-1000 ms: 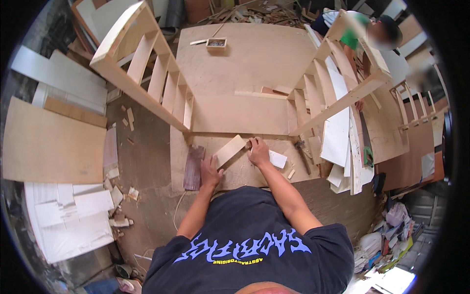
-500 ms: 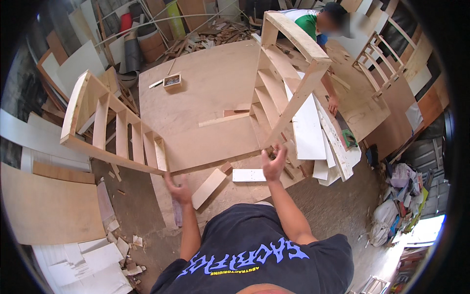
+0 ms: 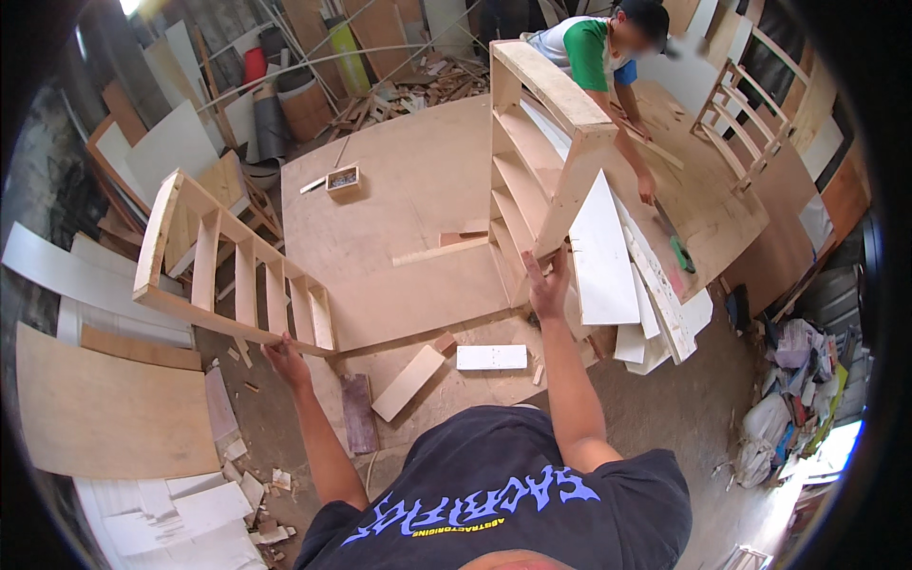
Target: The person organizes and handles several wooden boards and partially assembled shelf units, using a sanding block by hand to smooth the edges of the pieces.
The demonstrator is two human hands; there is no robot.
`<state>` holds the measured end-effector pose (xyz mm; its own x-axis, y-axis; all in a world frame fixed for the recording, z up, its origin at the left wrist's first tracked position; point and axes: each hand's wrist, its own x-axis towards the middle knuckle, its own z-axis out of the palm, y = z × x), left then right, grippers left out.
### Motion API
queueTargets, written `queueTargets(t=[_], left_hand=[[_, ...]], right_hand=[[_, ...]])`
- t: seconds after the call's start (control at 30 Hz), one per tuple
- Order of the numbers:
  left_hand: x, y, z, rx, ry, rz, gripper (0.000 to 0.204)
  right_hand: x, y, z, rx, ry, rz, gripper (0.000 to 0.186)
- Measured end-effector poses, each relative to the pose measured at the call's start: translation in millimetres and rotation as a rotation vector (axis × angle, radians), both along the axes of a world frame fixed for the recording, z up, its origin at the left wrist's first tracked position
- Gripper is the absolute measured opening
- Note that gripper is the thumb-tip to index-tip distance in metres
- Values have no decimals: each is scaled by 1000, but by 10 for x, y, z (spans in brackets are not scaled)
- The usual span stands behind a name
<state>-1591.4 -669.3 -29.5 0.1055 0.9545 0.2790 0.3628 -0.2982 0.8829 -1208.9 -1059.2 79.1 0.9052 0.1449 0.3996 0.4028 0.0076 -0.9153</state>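
A bare wooden structure stands before me: a flat plywood panel (image 3: 418, 299) lies between two ladder-like side frames with slats and curved outer ends. The left frame (image 3: 204, 310) leans outward to the left, and my left hand (image 3: 288, 365) grips its near lower rail close to the inner end. On the other side the right frame (image 3: 576, 180) rises tall, tilted toward the far side. My right hand (image 3: 548, 288) is wrapped around its near edge, low down, fingers pointing up. The fingers' undersides are partly hidden by the wood.
A large plywood sheet (image 3: 380, 152) carries a small box of fasteners (image 3: 343, 180). White boards (image 3: 606, 266) are stacked at right, near a green-handled tool (image 3: 681, 254). A co-worker (image 3: 594, 57) leans in at far right. Offcuts (image 3: 408, 382) and a white board (image 3: 491, 357) lie close to me.
My left hand has moved left along the left frame's rail and taken hold. My right hand has risen onto the right frame's edge. The view has shifted slightly.
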Motion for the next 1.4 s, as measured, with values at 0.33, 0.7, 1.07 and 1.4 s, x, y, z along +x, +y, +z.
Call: queueTargets(t=[0.33, 0.7, 1.07, 1.4], left_hand=[[174, -205, 275, -280, -175, -13, 55], [298, -85, 264, -95, -55, 175, 60], [1829, -2961, 1048, -210, 108, -909, 57], [2641, -3225, 2003, 168, -93, -960, 68]], right_hand=[[-165, 88, 293, 107, -66, 69, 54], [-155, 85, 293, 90, -134, 36, 74], [-172, -70, 128, 41, -190, -17, 82], [-131, -205, 127, 48, -159, 111, 81]])
